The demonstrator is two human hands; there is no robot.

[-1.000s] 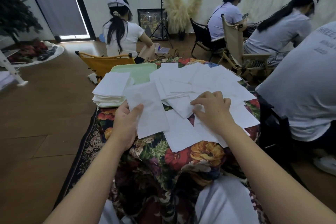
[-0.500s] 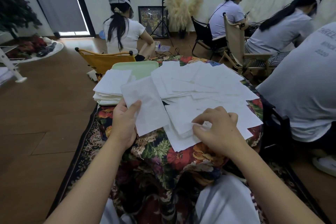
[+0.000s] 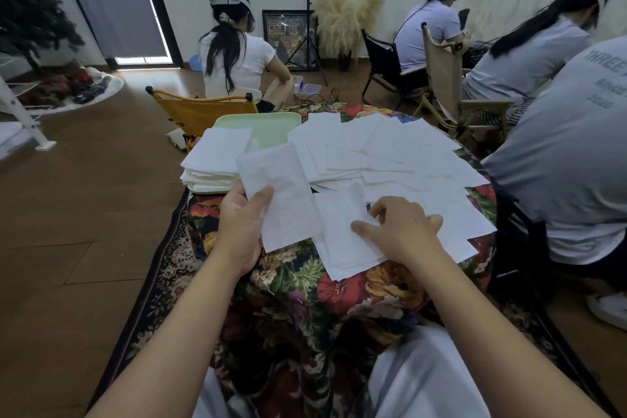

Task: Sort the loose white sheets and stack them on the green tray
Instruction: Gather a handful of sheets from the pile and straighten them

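Since half a second ago: right hand [image 3: 403, 231] drawn inward toward the left, lifting one loose sheet [image 3: 342, 227] off the near edge of the spread; left hand [image 3: 242, 224] unchanged in place.

Hands: right, fingers curled, thumb and fingertips pinching the near sheet, far corner raised off the pile. Left, thumb on top, fingers beneath, gripping a separate crinkled sheet [image 3: 281, 193] held tilted above the bench [image 3: 339, 285].

Bench: covered in floral cloth. Loose white sheets [image 3: 390, 156] fanned and overlapping across centre and right, reaching the right edge.

Far left of bench: green tray [image 3: 264, 127], carrying a squared stack of sorted sheets [image 3: 217, 159] on its near half; far half of tray bare.

Beyond: yellow chair [image 3: 200, 112], four seated persons facing away, tripod [image 3: 307, 44].
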